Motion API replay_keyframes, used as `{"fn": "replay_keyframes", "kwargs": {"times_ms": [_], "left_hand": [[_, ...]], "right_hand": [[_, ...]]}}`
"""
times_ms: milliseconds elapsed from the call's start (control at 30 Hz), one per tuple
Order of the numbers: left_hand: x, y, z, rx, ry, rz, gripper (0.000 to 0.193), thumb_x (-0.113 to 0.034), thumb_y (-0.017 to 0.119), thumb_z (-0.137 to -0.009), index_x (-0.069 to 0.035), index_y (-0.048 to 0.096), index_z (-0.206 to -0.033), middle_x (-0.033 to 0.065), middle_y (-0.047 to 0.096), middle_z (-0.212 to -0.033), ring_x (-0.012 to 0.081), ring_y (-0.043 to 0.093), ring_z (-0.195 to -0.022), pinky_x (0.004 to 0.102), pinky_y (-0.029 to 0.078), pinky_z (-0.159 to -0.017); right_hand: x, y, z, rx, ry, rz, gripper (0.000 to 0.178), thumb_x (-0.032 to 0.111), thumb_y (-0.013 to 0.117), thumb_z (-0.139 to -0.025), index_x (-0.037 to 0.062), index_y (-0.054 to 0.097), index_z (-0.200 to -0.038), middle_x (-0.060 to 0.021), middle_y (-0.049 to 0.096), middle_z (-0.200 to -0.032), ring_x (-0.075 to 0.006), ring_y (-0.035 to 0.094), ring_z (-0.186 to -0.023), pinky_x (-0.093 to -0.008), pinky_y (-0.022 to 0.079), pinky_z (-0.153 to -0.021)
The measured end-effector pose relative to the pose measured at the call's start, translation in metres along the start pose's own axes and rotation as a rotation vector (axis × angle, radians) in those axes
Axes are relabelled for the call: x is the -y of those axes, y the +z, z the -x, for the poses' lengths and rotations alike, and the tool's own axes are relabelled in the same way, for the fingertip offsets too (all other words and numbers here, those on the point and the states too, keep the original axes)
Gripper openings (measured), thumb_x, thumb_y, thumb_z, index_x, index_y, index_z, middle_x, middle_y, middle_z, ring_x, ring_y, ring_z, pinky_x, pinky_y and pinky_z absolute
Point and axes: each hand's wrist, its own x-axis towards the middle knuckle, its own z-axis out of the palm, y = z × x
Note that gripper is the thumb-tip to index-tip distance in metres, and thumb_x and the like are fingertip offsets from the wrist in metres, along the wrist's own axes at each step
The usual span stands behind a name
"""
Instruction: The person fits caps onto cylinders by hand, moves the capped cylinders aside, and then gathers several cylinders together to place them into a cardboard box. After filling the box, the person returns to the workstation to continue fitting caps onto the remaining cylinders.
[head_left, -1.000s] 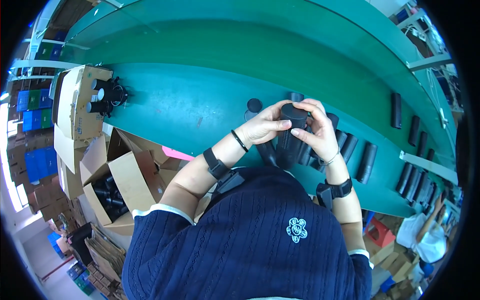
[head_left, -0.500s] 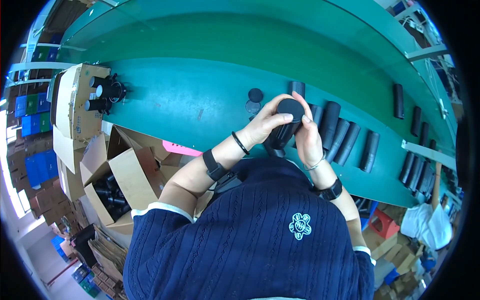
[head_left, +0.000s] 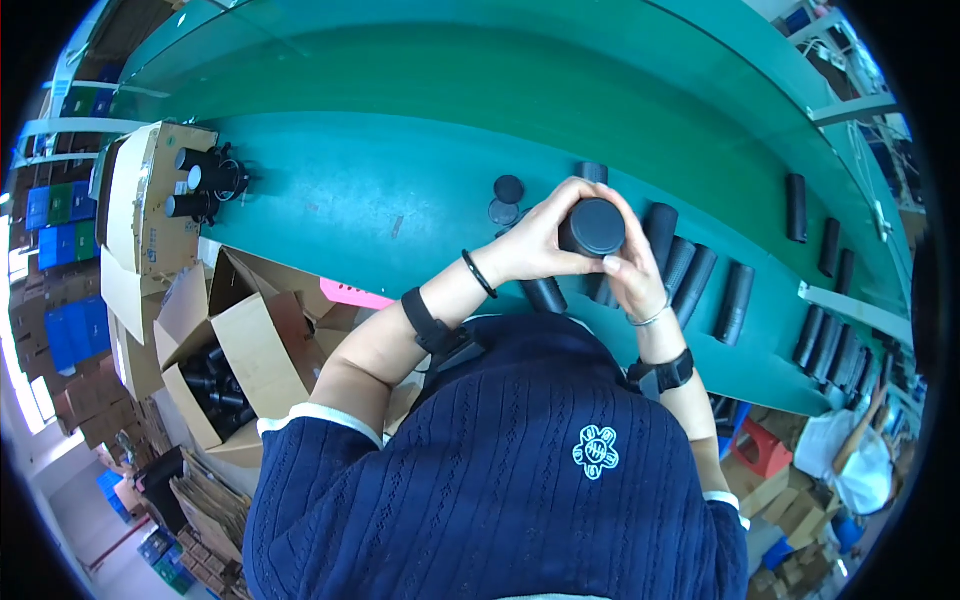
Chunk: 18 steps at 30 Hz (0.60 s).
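Between my two hands is a black cylinder (head_left: 597, 228), its round, flat capped end turned up toward me. My left hand (head_left: 545, 238) wraps round its left and far side, fingers curved over and thumb along the near edge. My right hand (head_left: 638, 285) closes on it from the right, thumb at the near rim. The lower part of the cylinder is hidden. Two round black discs (head_left: 508, 189) lie on the green bench (head_left: 330, 190) left of my hands. Another black cylinder (head_left: 545, 294) lies close below my left wrist.
Several black ribbed cylinders (head_left: 736, 303) lie to the right, with more toward the bench's right end. A carton (head_left: 178, 200) with black tubular parts stands at the left. Below it, an open cardboard box (head_left: 262, 355) holds black parts. A red stool (head_left: 762, 447) is at lower right.
The held cylinder has tipped more upright and shifted slightly right and nearer, its capped end facing me more directly. My left fingers now reach further round its far side.
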Motion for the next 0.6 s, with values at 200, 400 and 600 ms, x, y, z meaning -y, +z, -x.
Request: {"fn": "replay_keyframes", "kwargs": {"times_ms": [200, 400, 600], "left_hand": [[0.000, -0.013, 0.005, 0.065, 0.038, -0.268, 0.074, -0.014, 0.079, -0.066, -0.004, 0.045, -0.131, 0.0172, 0.050, -0.128, 0.0330, 0.048, -0.123, 0.0412, 0.040, -0.104], [0.005, -0.012, 0.005, 0.058, 0.137, -0.420, 0.070, -0.012, 0.079, -0.065, -0.003, 0.045, -0.126, 0.0151, 0.054, -0.117, 0.0336, 0.055, -0.111, 0.0402, 0.045, -0.095], [0.003, -0.009, -0.001, 0.040, 0.114, -0.416, 0.065, -0.011, 0.079, -0.065, -0.003, 0.046, -0.121, 0.0174, 0.053, -0.117, 0.0371, 0.054, -0.111, 0.0414, 0.046, -0.094]], "right_hand": [[0.006, -0.010, -0.007, 0.072, -0.141, 0.639, 0.081, 0.010, 0.081, -0.070, 0.0029, 0.041, -0.141, -0.0127, 0.037, -0.147, -0.0223, 0.036, -0.136, -0.0364, 0.029, -0.112], [0.000, -0.004, -0.003, -0.017, 0.032, 0.422, 0.080, 0.006, 0.082, -0.069, 0.0025, 0.044, -0.138, -0.0090, 0.047, -0.140, -0.0194, 0.045, -0.127, -0.0346, 0.036, -0.108], [-0.009, -0.008, -0.005, -0.053, -0.022, 0.370, 0.081, 0.007, 0.082, -0.069, 0.0026, 0.042, -0.139, -0.0086, 0.045, -0.140, -0.0190, 0.044, -0.128, -0.0343, 0.036, -0.108]]}}
